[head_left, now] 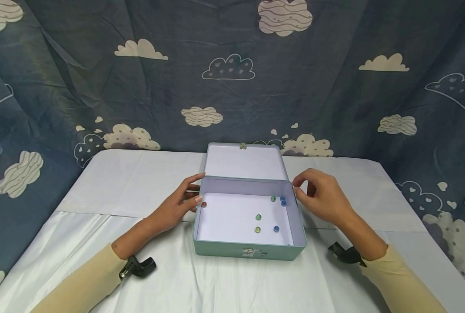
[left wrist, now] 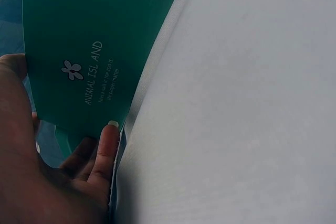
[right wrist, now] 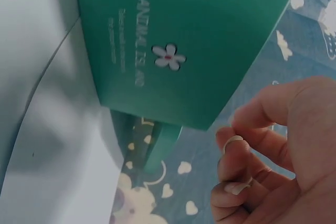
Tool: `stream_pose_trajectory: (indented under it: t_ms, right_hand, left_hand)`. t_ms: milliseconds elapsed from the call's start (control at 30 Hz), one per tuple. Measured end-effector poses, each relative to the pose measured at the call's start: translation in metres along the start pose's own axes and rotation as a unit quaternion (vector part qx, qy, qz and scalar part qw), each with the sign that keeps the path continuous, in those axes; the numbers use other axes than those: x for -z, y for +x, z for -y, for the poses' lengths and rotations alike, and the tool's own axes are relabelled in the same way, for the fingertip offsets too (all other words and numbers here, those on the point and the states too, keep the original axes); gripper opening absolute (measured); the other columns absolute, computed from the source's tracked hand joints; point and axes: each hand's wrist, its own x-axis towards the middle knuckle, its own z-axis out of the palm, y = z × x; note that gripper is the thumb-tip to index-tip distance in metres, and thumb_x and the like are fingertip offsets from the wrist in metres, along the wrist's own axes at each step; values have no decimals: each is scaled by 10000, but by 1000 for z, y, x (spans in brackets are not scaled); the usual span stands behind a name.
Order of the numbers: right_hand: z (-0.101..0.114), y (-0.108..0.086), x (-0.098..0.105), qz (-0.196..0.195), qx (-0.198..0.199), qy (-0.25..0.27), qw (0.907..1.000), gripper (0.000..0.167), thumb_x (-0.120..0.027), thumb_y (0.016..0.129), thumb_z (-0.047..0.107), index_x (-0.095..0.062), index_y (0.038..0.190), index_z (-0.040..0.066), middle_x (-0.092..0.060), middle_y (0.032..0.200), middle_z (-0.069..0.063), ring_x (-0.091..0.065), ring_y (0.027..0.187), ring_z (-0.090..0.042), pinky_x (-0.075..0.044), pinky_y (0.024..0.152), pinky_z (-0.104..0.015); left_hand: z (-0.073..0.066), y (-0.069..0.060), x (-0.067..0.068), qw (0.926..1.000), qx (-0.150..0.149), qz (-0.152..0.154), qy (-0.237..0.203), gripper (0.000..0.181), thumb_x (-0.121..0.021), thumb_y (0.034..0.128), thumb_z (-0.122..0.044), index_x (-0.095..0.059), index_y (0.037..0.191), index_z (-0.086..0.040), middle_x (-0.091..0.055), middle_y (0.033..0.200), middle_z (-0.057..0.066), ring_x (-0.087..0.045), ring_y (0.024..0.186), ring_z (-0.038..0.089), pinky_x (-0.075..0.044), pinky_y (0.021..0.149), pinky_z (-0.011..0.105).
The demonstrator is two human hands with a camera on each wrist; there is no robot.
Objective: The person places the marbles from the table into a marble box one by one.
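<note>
A green rectangular tin box (head_left: 250, 249) with a pale inside stands on the table, its lid (head_left: 246, 161) folded open at the back. Several marbles lie in it: a red marble (head_left: 204, 204) by the left wall, green ones like the green marble (head_left: 258, 217), and blue ones like the blue marble (head_left: 276, 229). My left hand (head_left: 177, 204) holds the box at its rear left, thumb at the rim and fingers about the corner. Beside the rear right corner is my right hand (head_left: 322, 195), its fingers curled and thumb near the index finger. I see nothing between them.
White cloth (head_left: 138, 178) covers the table, with a fold line across it. Behind hangs a dark blue curtain (head_left: 185, 39) with cloud prints. Each forearm wears a black wrist device, such as the left one (head_left: 140, 267).
</note>
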Motion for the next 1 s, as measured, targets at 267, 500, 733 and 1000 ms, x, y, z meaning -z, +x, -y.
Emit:
stream_pose_trajectory:
  t_ms: [267, 500, 733, 1000]
  right_hand:
    - [-19, 2, 3, -43, -136, -94, 9999, 167, -752, 917, 24, -746, 1049, 125, -683, 894, 6, -528, 650, -182, -445, 543, -282]
    - [-36, 5, 4, 101, -597, -217, 9979, 139, -737, 941, 74, -747, 1077, 98, -708, 961, -38, -553, 727, -211, -481, 616, -307]
    - [-55, 5, 7, 89, -786, -328, 9963, 162, -716, 948, 88, -748, 1105, 66, -720, 992, -78, -563, 751, -222, -469, 653, -343]
    - [-74, 3, 6, 48, -991, -407, 9942, 182, -721, 948, 83, -750, 1123, 42, -718, 1037, -128, -582, 765, -233, -468, 667, -361]
  left_hand:
    - [0, 0, 1, 10000, -41, 28, 11, 615, -536, 1129, -275, -261, 1679, -296, -474, 1506, 226, -577, 1349, 406, -585, 905, 454]
    - [-1, -1, 1, 10000, -35, 33, 2, 617, -537, 1127, -279, -261, 1679, -302, -466, 1508, 229, -566, 1363, 412, -582, 909, 455]
    - [-2, -1, 1, 10000, -40, 24, 10, 618, -540, 1126, -274, -264, 1679, -289, -470, 1502, 232, -568, 1359, 417, -584, 907, 455]
    - [-1, 0, 1, 10000, -67, 21, 19, 618, -538, 1128, -267, -262, 1680, -282, -477, 1498, 231, -577, 1347, 417, -586, 901, 468]
